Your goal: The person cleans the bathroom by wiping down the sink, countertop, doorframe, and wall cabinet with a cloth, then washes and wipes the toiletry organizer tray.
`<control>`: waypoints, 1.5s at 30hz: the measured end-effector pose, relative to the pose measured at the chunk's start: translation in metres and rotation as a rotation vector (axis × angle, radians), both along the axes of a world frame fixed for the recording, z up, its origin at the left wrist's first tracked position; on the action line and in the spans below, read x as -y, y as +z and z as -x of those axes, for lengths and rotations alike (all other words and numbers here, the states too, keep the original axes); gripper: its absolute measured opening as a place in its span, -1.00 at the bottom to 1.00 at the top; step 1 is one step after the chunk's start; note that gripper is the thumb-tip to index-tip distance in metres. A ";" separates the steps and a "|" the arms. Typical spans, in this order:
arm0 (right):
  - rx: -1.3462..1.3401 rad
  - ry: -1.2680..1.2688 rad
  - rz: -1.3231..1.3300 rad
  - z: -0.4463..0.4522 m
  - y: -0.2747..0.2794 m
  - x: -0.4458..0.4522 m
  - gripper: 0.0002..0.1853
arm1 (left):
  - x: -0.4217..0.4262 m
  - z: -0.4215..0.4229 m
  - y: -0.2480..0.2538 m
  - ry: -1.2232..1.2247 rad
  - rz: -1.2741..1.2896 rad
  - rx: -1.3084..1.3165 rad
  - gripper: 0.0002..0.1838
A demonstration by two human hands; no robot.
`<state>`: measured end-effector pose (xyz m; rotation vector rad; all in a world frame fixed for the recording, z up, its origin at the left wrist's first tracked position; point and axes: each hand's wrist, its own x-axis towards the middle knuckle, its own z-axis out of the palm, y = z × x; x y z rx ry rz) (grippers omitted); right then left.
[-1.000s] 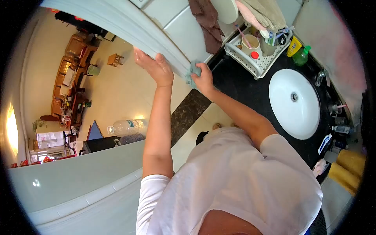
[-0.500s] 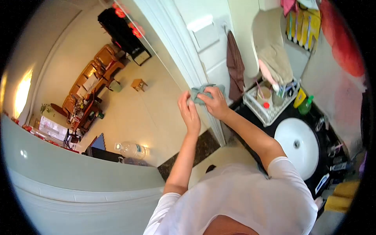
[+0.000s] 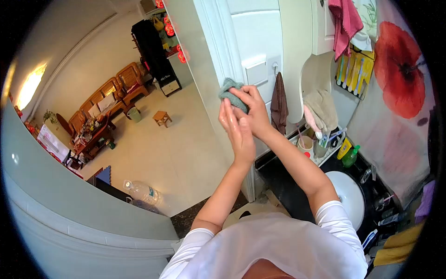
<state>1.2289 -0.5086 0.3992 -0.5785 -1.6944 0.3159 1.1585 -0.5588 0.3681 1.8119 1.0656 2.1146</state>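
A crumpled grey-green cloth (image 3: 228,91) is bunched against the white door frame (image 3: 214,42). My right hand (image 3: 254,109) presses on it from the right, its fingers curled over the cloth. Just below and left of it, my left hand (image 3: 238,132) has its fingers stretched out, close to the cloth and overlapping my right hand; whether it touches the cloth is not clear. The skin of my left hand looks wet. To the right of both hands, a white switch plate (image 3: 255,73) sits on the wall and a brown cloth (image 3: 279,104) hangs from a hook.
At the right, a black counter (image 3: 283,186) bears a white basin (image 3: 348,195), a tray with cups, and a green bottle (image 3: 350,156). Towels and a toothbrush holder (image 3: 355,72) hang above. Through the doorway stand a small stool (image 3: 161,118), a wooden sofa (image 3: 132,83) and a large plastic bottle (image 3: 141,191).
The view has tilted up towards the wall. My right hand and the cloth have moved higher along the door frame. My left hand has come in beside my right hand.
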 end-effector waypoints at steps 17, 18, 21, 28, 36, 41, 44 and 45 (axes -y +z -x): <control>-0.342 -0.182 -0.163 -0.007 -0.016 0.010 -0.69 | -0.072 0.044 -0.032 0.576 -0.398 -0.720 -0.45; -0.357 -0.151 -0.172 -0.004 -0.021 0.009 -0.70 | -0.071 0.047 -0.059 0.572 -0.397 -0.720 -0.45; -0.267 -0.163 -0.207 -0.001 -0.023 0.004 -0.70 | -0.070 0.046 -0.092 0.475 -0.338 -0.684 -0.39; -0.290 -0.111 -0.092 0.014 -0.031 0.001 -0.71 | -0.101 0.053 -0.089 0.201 0.198 -0.020 -0.42; -0.283 0.011 0.111 0.011 -0.066 0.032 -0.57 | -0.006 0.014 -0.044 0.071 0.047 0.045 -0.63; -0.919 0.610 0.531 -0.002 -0.034 0.043 -0.54 | -0.009 0.014 0.026 0.103 -0.130 -0.574 -0.65; -0.889 0.417 0.365 -0.029 -0.005 0.026 -0.62 | -0.028 0.027 0.040 0.258 -0.272 -0.576 -0.55; -0.911 0.343 0.300 -0.038 0.005 0.016 -0.62 | -0.037 0.029 0.042 0.256 -0.336 -0.410 -0.40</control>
